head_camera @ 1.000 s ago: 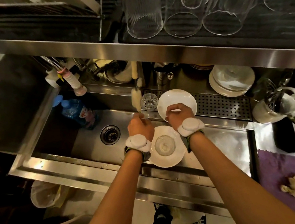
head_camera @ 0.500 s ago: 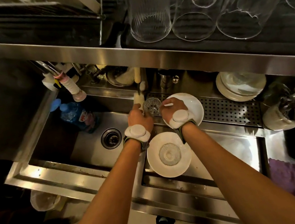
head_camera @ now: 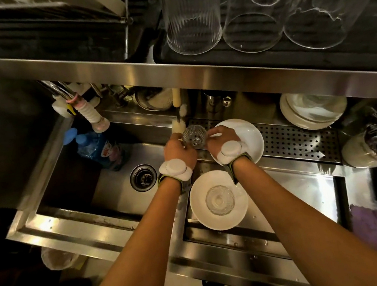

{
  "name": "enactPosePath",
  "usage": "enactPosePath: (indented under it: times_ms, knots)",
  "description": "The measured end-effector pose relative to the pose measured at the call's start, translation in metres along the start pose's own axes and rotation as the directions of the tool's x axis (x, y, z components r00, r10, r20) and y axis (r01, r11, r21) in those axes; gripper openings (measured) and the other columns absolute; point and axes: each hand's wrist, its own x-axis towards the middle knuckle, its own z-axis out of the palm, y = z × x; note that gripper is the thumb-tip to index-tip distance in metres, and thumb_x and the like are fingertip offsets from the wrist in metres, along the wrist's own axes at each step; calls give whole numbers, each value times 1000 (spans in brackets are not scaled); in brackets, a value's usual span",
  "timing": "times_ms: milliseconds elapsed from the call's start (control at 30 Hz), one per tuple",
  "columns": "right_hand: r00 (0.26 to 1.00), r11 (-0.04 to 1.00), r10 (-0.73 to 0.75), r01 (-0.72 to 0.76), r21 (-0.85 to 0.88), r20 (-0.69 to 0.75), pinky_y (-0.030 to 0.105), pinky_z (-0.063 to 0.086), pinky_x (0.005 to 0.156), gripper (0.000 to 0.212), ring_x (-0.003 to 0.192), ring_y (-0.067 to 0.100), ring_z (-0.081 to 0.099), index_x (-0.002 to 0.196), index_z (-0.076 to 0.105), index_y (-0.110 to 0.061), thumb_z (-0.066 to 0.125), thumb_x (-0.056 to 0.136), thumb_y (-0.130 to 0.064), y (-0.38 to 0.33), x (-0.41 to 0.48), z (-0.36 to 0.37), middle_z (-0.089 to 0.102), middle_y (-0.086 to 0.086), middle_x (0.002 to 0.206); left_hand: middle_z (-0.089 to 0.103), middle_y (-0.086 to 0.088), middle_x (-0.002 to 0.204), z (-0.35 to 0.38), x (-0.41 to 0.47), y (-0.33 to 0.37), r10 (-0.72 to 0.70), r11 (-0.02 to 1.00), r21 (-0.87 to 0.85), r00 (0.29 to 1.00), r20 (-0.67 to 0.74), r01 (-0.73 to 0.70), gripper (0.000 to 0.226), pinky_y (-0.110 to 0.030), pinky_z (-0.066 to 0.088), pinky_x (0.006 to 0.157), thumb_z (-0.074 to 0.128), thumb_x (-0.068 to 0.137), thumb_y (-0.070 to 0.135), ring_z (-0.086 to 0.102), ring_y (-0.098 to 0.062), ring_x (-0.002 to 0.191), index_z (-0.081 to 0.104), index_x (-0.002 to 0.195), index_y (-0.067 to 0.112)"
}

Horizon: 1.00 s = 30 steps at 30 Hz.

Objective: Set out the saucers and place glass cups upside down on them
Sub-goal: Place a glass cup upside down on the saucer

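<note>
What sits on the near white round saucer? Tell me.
An upturned clear cut-glass cup sits centred on the near white round saucer. Nothing shows through under it.

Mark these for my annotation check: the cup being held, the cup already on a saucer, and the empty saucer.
held glass cup (head_camera: 194,136), head view, its patterned side wall.
upside-down cup (head_camera: 219,200), head view, its upturned base.
empty saucer (head_camera: 251,139), head view, bare white surface.

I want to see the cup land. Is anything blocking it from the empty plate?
Nothing visible does. The glass cup is held between both hands, right beside the bare saucer; only the right hand overlaps that saucer's left side.
</note>
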Motion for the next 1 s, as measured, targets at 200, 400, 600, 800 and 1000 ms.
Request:
enactPosePath:
  times_ms: [200,400,600,800,1000]
  knots:
    - [1000,989,16,-14,144,-13,47,52,103,21,112,36,66,107,73,-7,64,89,-10,1,0,-1,73,19,115,74,-18,100,-2,-7,6,21,1000,-14,1000,-23,-21,26,-31,52,77,56,89,8,69,-36,97,61,115,6]
    - [996,981,55,-41,188,-68,40,55,99,24,105,26,69,108,74,-18,67,85,-16,8,-2,-13,75,7,112,74,-14,103,-1,-15,18,47,998,-39,998,-34,-48,29,-29,52,75,59,88,8,69,-32,98,59,117,8]
    - [992,965,46,-14,260,-116,8,52,90,26,105,23,69,111,72,-2,70,86,-5,30,-1,-34,73,11,112,71,-11,114,10,-22,31,101,991,-92,994,49,-96,39,-29,53,81,65,83,5,66,-25,101,58,121,11]
    - [992,980,74,-53,193,-103,31,53,103,21,109,22,70,106,73,-10,72,85,-13,59,-2,-51,74,8,116,69,-9,117,33,-32,38,169,985,-38,981,95,-167,35,-27,51,85,59,86,4,65,-27,108,60,120,12]
    - [977,965,152,-115,235,-147,26,54,92,18,108,23,70,94,67,-25,75,81,-14,76,-4,-57,73,9,118,69,-12,114,50,-39,42,171,985,-32,975,141,-168,39,-27,51,82,56,85,-3,66,-28,104,58,123,9]
